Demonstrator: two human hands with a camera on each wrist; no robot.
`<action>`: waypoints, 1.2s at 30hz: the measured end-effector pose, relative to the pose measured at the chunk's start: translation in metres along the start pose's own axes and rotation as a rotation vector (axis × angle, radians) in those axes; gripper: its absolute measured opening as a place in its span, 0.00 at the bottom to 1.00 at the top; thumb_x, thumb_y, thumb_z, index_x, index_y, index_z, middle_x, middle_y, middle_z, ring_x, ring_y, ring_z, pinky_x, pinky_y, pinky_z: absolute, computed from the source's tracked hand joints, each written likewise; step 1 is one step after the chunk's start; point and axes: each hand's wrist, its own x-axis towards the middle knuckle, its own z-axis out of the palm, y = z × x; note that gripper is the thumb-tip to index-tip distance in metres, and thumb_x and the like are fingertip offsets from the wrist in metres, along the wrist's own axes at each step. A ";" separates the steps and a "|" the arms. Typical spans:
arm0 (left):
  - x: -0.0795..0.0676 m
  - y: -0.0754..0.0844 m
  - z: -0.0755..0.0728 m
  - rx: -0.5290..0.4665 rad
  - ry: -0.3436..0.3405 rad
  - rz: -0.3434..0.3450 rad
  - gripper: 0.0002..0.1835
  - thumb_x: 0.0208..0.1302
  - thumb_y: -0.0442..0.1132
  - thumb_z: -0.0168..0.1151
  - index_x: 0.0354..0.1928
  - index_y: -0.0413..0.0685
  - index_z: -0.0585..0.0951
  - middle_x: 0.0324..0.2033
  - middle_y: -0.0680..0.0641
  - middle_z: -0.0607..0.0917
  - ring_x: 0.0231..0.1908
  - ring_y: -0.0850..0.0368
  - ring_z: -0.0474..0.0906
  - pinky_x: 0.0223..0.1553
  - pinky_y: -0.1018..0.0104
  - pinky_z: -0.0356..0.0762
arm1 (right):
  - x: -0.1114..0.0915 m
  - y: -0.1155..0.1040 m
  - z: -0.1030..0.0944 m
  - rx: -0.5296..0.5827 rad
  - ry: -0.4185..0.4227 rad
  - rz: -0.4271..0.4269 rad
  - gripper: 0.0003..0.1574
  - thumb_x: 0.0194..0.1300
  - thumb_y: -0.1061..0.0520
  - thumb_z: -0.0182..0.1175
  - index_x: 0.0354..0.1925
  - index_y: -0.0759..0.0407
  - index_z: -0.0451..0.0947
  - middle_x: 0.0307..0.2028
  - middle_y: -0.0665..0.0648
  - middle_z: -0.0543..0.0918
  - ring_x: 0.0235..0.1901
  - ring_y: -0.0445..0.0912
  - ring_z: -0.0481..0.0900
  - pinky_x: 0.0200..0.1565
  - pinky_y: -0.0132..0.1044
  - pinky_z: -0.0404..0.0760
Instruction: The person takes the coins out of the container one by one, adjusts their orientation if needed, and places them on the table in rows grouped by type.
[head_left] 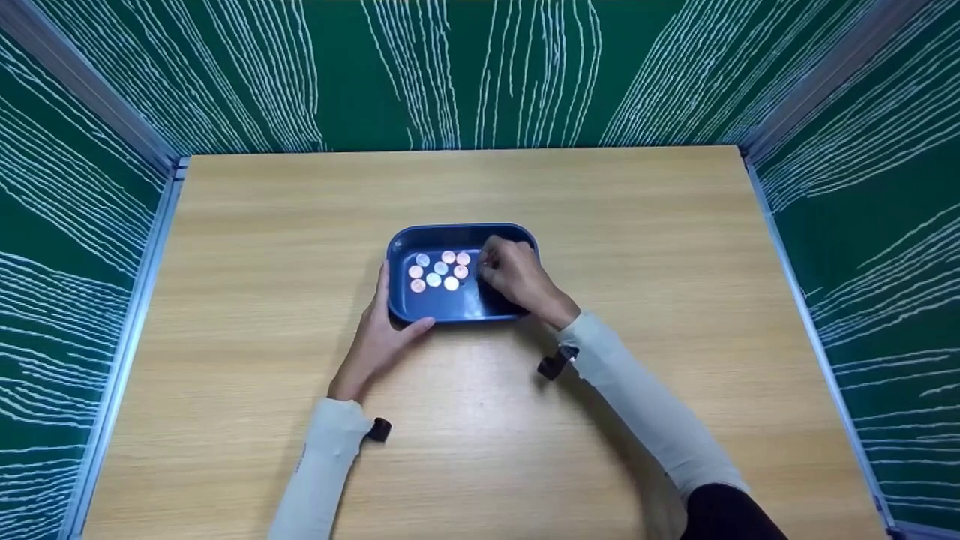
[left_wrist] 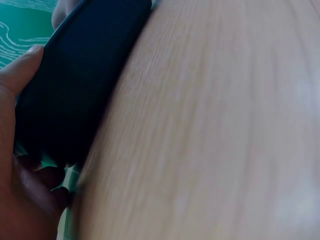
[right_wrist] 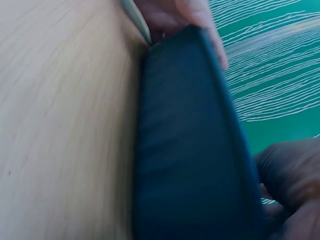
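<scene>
A dark blue rectangular tray (head_left: pixel 480 309) sits on the table with several round coins (head_left: pixel 451 283) lying flat in its left half, some copper-coloured, some silvery. My left hand (head_left: pixel 377 337) holds the tray's near left corner, fingers along the left side and thumb by the front rim. In the left wrist view the thumb meets the tray wall (left_wrist: pixel 75 85) and the other fingers curl beside its end. My right hand (head_left: pixel 516 274) is over the tray's right part, fingers bent downward beside the coins. Its fingertips are hidden, so whether it pinches anything does not show.
The wooden table (head_left: pixel 645 225) stretches around the tray on all sides. Green walls (head_left: pixel 337 75) with white wavy lines rise behind and at both sides, joined by metal corner posts (head_left: pixel 127 300). Small black cameras (head_left: pixel 380 430) are worn at both wrists.
</scene>
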 end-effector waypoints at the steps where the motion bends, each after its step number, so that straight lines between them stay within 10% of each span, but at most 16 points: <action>1: 0.000 0.000 0.000 0.001 -0.003 -0.004 0.68 0.68 0.54 0.80 0.91 0.60 0.37 0.90 0.46 0.44 0.87 0.42 0.48 0.84 0.42 0.49 | -0.002 -0.001 -0.002 0.014 0.007 0.003 0.04 0.71 0.68 0.68 0.43 0.65 0.85 0.38 0.60 0.91 0.33 0.48 0.88 0.37 0.41 0.87; 36: 0.001 -0.001 0.000 0.035 0.001 -0.007 0.68 0.67 0.56 0.80 0.91 0.60 0.38 0.89 0.44 0.45 0.86 0.38 0.49 0.83 0.39 0.51 | -0.086 0.042 -0.059 0.300 0.200 0.191 0.07 0.71 0.68 0.72 0.47 0.67 0.87 0.39 0.61 0.88 0.33 0.47 0.83 0.32 0.28 0.83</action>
